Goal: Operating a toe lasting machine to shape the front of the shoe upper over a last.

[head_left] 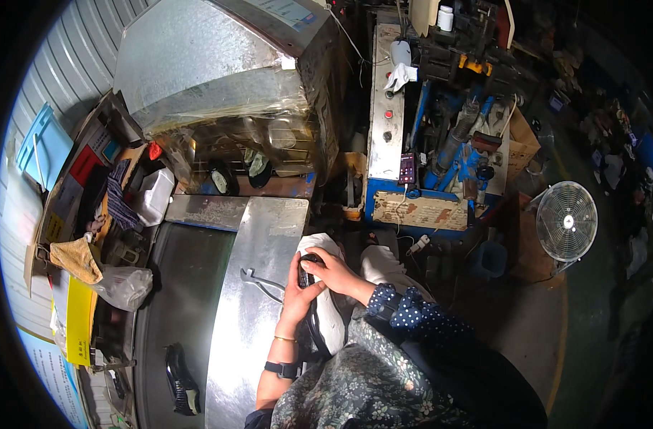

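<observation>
My left hand (296,297) and my right hand (335,275) are closed around a dark shoe (308,262) above my lap. Its near part is mostly covered by my fingers, and a black edge shows below them beside white material. My thumbs press on the shoe from above. Just left of my left hand, metal pincers (258,281) rest on the shiny metal tabletop (233,357). Another black shoe (181,379) lies on the dark belt (187,293) further left.
A metal hooded machine (212,64) stands ahead, with a dark shoe (223,177) and a second shoe (258,169) at its opening. A cluttered shelf (83,286) borders the left. To the right are a blue machine (412,196) and a round fan (567,222).
</observation>
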`<action>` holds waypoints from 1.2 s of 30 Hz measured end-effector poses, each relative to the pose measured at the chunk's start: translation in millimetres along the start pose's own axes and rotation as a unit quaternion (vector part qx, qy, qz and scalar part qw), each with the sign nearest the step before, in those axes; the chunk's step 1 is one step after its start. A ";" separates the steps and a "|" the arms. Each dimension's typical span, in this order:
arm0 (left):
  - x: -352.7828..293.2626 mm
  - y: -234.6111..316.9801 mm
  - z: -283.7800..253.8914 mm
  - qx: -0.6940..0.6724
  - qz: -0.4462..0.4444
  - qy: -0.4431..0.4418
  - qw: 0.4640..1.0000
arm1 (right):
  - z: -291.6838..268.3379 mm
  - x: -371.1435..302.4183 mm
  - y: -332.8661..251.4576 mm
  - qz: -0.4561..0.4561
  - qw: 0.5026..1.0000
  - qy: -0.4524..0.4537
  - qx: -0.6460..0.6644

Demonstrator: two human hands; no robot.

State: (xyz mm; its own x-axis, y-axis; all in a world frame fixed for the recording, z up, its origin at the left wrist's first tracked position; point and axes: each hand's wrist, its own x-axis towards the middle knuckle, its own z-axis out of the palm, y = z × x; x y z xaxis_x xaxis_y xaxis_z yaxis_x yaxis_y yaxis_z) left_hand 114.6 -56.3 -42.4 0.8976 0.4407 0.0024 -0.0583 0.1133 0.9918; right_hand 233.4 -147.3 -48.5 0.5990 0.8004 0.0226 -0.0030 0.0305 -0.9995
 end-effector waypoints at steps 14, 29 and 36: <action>0.3 -1.8 1.6 0.026 0.020 0.011 0.999 | -1.4 -1.1 2.3 -0.026 0.999 0.024 -0.029; 6.2 71.5 28.3 0.314 0.287 -0.234 0.874 | -181.7 -134.1 -35.5 0.289 0.924 -0.251 0.008; -1.8 -42.4 -144.2 0.588 0.165 0.027 0.792 | -185.5 -166.6 31.0 0.372 0.904 -0.026 0.211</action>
State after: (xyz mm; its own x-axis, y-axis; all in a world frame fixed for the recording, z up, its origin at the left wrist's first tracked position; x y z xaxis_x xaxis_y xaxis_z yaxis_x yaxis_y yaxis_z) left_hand 52.4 66.5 -102.9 0.8964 0.3148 0.3120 0.1895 -0.9086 0.3722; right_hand 282.0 -390.8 -87.1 0.2667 0.7206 -0.6399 -0.7011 -0.3105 -0.6419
